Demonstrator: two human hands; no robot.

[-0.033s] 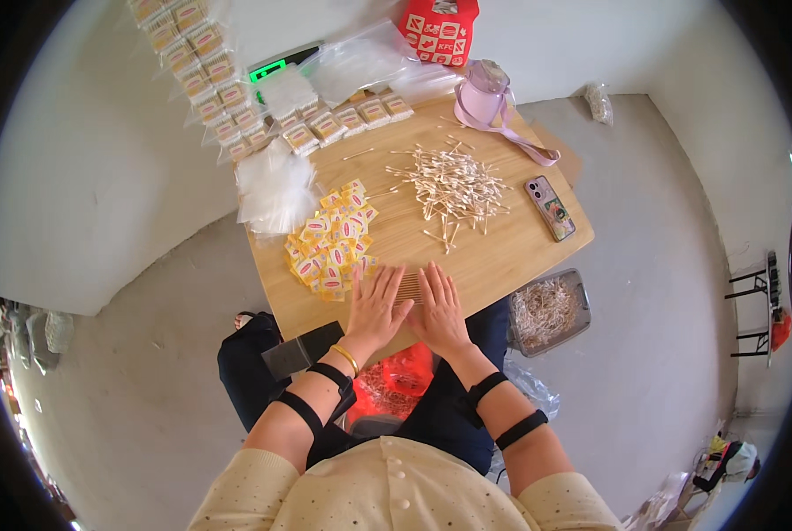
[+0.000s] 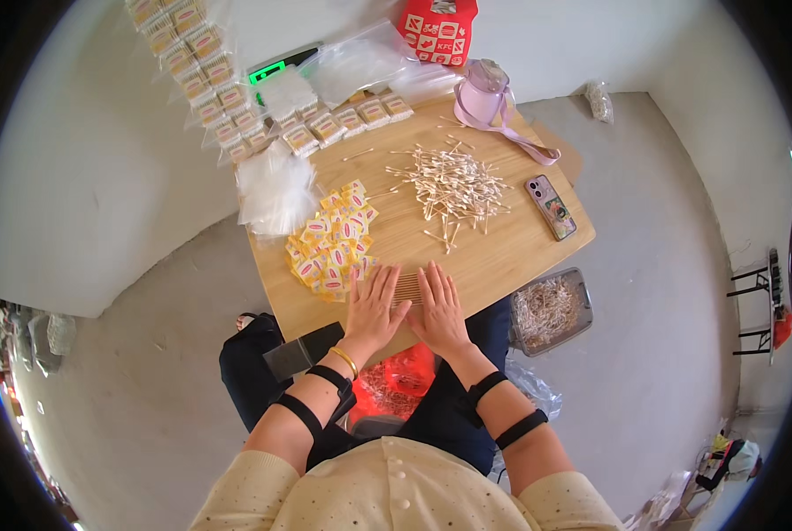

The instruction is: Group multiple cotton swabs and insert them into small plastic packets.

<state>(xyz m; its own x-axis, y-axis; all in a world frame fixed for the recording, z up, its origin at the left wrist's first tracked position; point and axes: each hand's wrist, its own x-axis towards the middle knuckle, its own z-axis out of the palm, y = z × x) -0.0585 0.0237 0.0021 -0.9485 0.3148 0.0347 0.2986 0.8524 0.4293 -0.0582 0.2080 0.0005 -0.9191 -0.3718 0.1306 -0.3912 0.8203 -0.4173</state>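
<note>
Near the table's front edge, a neat row of cotton swabs (image 2: pixel 408 288) lies side by side between my hands. My left hand (image 2: pixel 374 311) rests flat at its left end, fingers stretched out and thumb pointing inward. At the right end my right hand (image 2: pixel 439 312) lies flat too, fingers extended. Both hands partly cover the row's ends. Just beyond my left fingertips is a heap of small yellow and white cards (image 2: pixel 332 250). A loose pile of cotton swabs (image 2: pixel 456 188) spreads over the table (image 2: pixel 493 270) farther back.
Clear plastic bags (image 2: pixel 276 190) lie at the table's left, with packed swab bundles (image 2: pixel 328 129) behind. A phone (image 2: pixel 551 208) and a pink strapped bottle (image 2: pixel 482 96) sit at the right. A grey bin of swabs (image 2: pixel 582 329) stands below the right edge; a red bag (image 2: pixel 405 372) is between my legs.
</note>
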